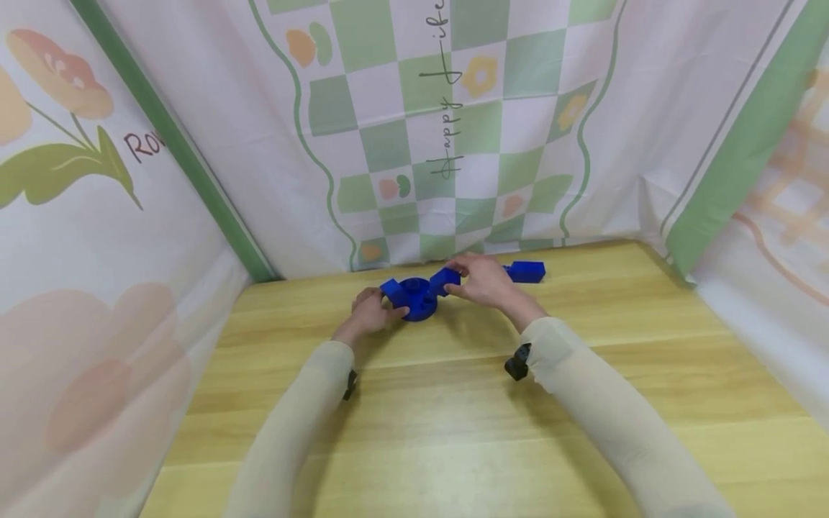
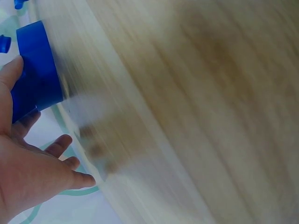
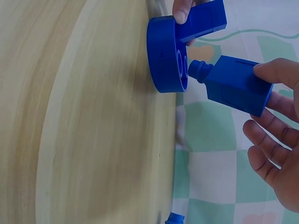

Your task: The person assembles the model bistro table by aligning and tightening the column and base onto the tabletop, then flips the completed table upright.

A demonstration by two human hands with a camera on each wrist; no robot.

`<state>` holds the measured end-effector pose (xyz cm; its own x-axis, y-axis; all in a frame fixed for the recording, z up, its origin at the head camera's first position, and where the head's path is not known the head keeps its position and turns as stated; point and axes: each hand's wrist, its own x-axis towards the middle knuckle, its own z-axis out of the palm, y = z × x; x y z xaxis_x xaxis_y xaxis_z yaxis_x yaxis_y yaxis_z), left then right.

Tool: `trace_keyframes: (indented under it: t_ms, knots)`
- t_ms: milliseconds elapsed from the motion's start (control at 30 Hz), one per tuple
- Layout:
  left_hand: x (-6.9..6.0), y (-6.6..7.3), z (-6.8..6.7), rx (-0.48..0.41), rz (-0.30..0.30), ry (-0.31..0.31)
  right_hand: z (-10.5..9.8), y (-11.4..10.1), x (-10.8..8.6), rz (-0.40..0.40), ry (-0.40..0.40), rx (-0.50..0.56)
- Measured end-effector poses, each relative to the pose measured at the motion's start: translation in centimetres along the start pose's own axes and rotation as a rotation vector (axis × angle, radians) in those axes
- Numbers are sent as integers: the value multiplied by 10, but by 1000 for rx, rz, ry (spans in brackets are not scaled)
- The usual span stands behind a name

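Observation:
A round blue base with circular holes lies on the table near its far edge. One rectangular blue block stands tilted in the base's left side. My left hand grips the base beside that block, thumb at the rim; the block hides part of its fingers. In my right hand, thumb and fingers pinch a second blue block. Its ribbed peg points at the base's open holes, a small gap apart in the right wrist view.
Another blue block lies to the right of my right hand, its peg facing left. A patterned cloth hangs right behind the wooden table, and more cloth closes in both sides.

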<state>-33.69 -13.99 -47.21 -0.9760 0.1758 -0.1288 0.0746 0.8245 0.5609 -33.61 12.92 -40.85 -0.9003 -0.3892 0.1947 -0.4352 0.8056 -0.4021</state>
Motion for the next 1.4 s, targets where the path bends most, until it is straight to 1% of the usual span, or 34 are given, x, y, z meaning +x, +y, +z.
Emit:
trace_keyframes:
  t_ms: [267,533,733,833,1000,1167,1267,1400]
  knots:
    - [1,0,2,-6,-13,-1,3,-4,4,-39,-21,-13]
    - [1,2,0,-9,-27,-2,4,-10,9,-65,-41,-19]
    - [3,0,2,13,-4,8,9,-12,10,-134,-34,-45]
    - [4,-1,3,10,-9,11,12,-14,11,-159,-37,-48]
    - [3,-1,2,5,-20,13,15,-17,16,-170,-76,-40]
    - [1,-1,1,-16,-35,-4,17,-19,21,-174,-119,-51]
    - [1,0,1,-22,-37,-8,18,-19,23,-169,-109,-62]
    - [0,1,1,-7,-40,-8,20,-16,24,-148,-73,-77]
